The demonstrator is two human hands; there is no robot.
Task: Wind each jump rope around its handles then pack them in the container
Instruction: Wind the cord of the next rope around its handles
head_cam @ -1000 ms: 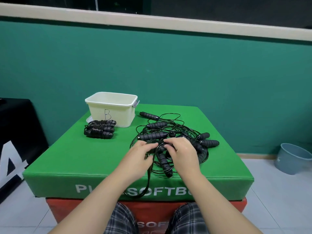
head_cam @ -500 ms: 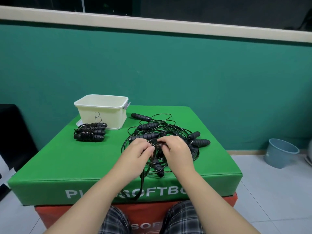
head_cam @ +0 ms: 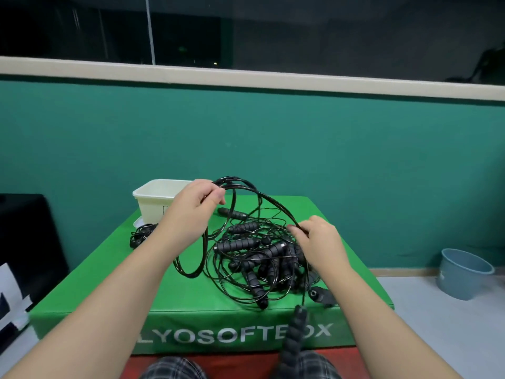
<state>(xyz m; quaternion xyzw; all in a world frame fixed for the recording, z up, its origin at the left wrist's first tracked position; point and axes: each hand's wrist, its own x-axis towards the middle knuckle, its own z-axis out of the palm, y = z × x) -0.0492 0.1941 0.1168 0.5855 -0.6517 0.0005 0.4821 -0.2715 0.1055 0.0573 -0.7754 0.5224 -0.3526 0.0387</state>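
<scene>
A tangled pile of black jump ropes (head_cam: 257, 258) lies on the green soft box (head_cam: 109, 283). My left hand (head_cam: 194, 209) is raised above the pile and grips a few loops of black cord. My right hand (head_cam: 319, 242) pinches the same cord over the pile's right side. From it one black handle (head_cam: 296, 332) dangles in front of the box's near face. The cream container (head_cam: 155, 199) stands at the back left, partly hidden by my left hand. A wound rope bundle (head_cam: 140, 235) lies in front of it.
A teal wall with a window ledge rises behind the box. A grey-blue bucket (head_cam: 461, 272) stands on the tiled floor to the right. A black pad with white marks (head_cam: 24, 258) sits to the left. The green box rests on a red one.
Both hands have lifted cord out of the pile: the left rose up and back, the right moved right. One handle now hangs over the front edge. The camera tilted upward.
</scene>
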